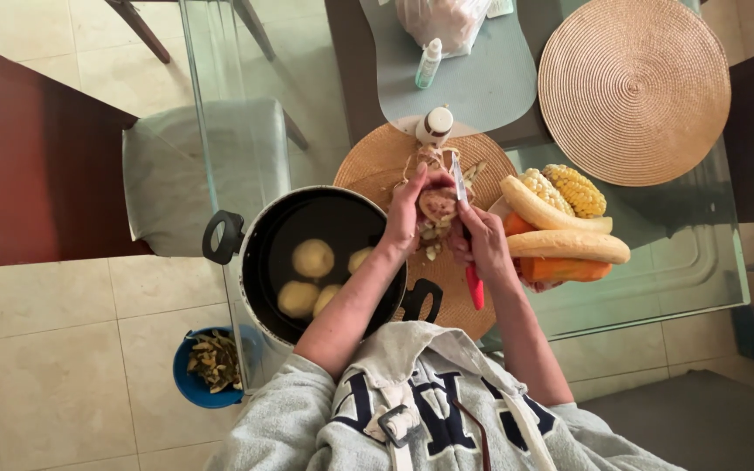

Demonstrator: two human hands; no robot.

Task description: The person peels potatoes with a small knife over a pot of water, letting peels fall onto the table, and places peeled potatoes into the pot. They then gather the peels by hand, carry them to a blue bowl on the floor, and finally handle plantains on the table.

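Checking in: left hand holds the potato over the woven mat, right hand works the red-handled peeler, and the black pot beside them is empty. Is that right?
Not quite: the black pot is not empty. The head view shows about four peeled potatoes in it. The rest stands: the left hand holds the potato over the woven mat, and the right hand works the red-handled peeler.

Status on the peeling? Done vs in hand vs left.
Done: four peeled potatoes lie in the black pot; peel scraps lie on the woven mat. In hand: left hand holds a partly peeled potato, right hand works a red-handled peeler on it. Left: carrots and corn cobs lie untouched alongside; no more unpeeled potatoes visible.
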